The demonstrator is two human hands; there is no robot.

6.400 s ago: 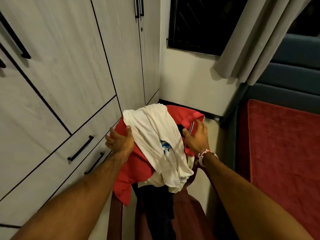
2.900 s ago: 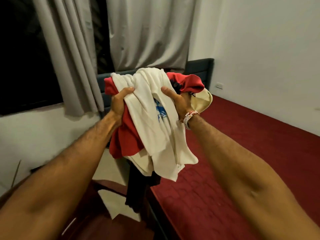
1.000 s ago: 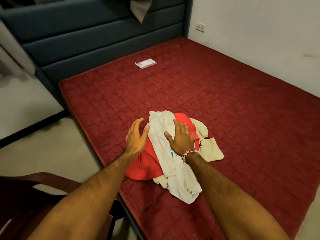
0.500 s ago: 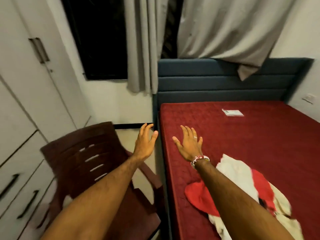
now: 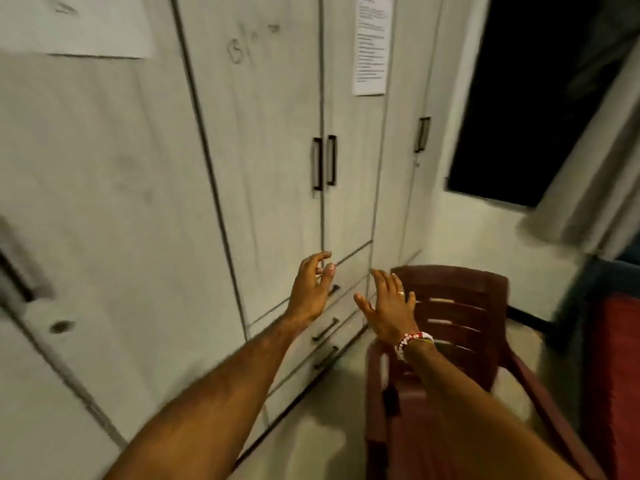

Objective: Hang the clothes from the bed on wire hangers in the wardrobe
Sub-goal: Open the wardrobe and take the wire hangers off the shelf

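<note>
Across the left and middle of my feed stands the wardrobe (image 5: 263,188), pale wood-grain, its tall doors closed. I can see two dark vertical door handles (image 5: 324,162) side by side at the centre seam and a printed paper sheet (image 5: 372,46) stuck on the door above them. Low on the same unit are the drawers (image 5: 337,315), each with a dark bar pull (image 5: 325,330), all pushed in. Both bare arms are stretched out toward that lower part. The left hand (image 5: 311,292) is raised in front of the drawers with its fingers spread and loosely bent, holding nothing; I cannot tell whether it touches the front. The right hand (image 5: 388,308) is just beside it, apart from it, fingers straight and fanned, back toward me, also holding nothing. It wears a ring (image 5: 400,293) and a red-and-white bead bracelet (image 5: 414,341) at the wrist. Behind and below the right hand stands a dark brown plastic chair (image 5: 460,306) with a slatted back, close to the wardrobe. Past it at the right I see a dark window (image 5: 512,98), a grey curtain (image 5: 588,195) and the edge of the red mattress (image 5: 613,358).
</note>
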